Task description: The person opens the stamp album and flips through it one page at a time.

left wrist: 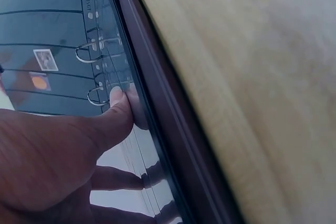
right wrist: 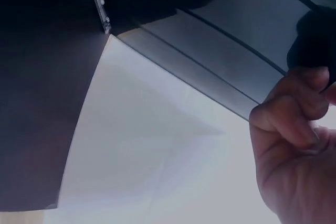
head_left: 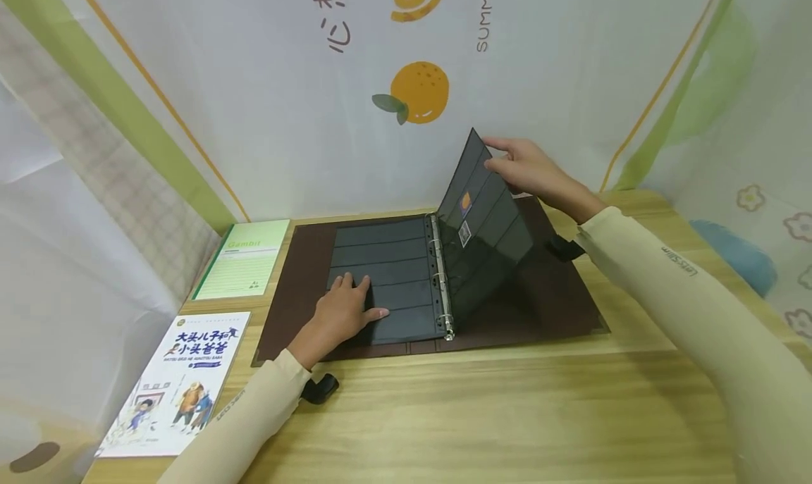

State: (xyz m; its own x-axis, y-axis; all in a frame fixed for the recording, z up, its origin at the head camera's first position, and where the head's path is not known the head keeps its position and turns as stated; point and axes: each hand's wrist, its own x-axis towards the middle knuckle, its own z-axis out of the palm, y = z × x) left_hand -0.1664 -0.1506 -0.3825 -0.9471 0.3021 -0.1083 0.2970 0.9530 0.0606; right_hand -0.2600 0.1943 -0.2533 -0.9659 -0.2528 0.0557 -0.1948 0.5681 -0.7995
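Note:
A brown ring binder (head_left: 552, 287) lies spread on the table, with black pocket pages on its metal rings (head_left: 440, 276). My right hand (head_left: 529, 168) pinches the outer edge of one black page (head_left: 488, 223), which stands tilted up from the rings. Two small stamp-like pieces, one with an orange spot (head_left: 466, 202) and one black and white (head_left: 465, 234), sit in that page's strips. On the flat left page (head_left: 396, 255) my left hand (head_left: 342, 308) rests with fingers spread. In the left wrist view its thumb (left wrist: 121, 108) lies on the glossy page close to the rings.
Left of the binder lie a green notebook (head_left: 244, 258) and, nearer me, a white picture book (head_left: 177, 382). Wooden tabletop (head_left: 457, 413) extends in front of the binder. A printed white curtain (head_left: 285, 118) hangs along the back, and cloth covers both sides.

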